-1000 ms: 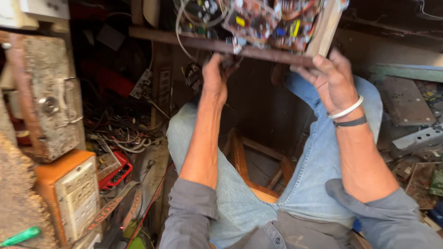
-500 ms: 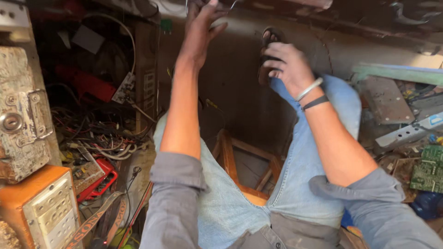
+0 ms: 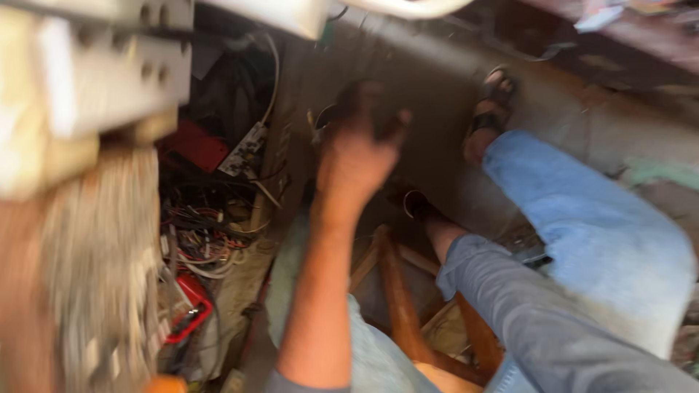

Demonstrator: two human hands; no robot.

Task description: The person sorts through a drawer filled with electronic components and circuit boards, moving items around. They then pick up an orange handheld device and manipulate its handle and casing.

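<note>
Worn wooden stool frame, faded blue denim jeans, matt grey cloth sleeve

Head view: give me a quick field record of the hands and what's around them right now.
view: blurred, looking down at the lap
left hand: raised, fingers spread, holding nothing visible
right hand: hidden low between the knees; only the forearm in a grey sleeve shows
seat: wooden stool between the legs
left side: tangle of wires, red part
foot: sandal on the floor
</note>
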